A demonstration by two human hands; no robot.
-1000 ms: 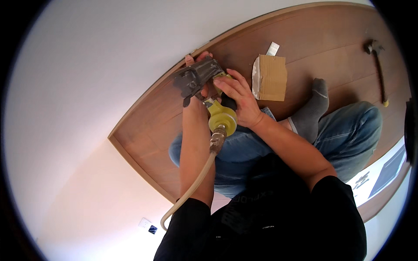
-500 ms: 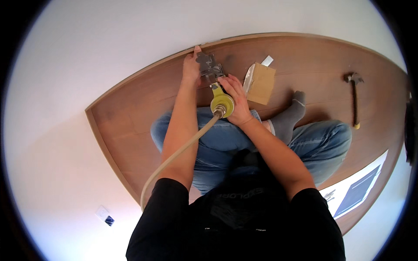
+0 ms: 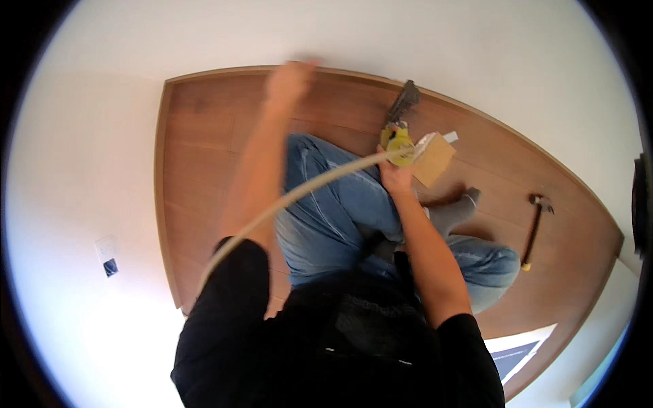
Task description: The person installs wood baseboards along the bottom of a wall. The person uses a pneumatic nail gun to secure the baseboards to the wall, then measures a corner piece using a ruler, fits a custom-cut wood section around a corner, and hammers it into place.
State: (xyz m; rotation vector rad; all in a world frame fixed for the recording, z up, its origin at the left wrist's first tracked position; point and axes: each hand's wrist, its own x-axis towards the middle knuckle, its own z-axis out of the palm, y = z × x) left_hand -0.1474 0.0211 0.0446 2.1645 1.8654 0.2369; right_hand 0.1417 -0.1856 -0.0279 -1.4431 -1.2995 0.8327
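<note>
- One yellow-and-grey air tool (image 3: pixel 398 136), upper middle of the frame, our right grip (image 3: pixel 395 175) wrapped around it
- Our left grip (image 3: pixel 288 83) is a blur by the wood trim (image 3: pixel 224 71), upper left; we can't tell if it's spread
- Hammer (image 3: pixel 534 231) on the floor (image 3: pixel 571 238), right side

The nail gun (image 3: pixel 401 148), yellow-green with a dark grey end, tilts toward the trim (image 3: pixel 360 75), a long, narrow brown strip; I can't tell whether they touch. Its beige hose (image 3: pixel 299 192) arcs leftward.

Black top (image 3: pixel 289 353) — short-sleeved, blue jeans (image 3: pixel 326 221), 1 grey sock (image 3: pixel 450 217)
</note>
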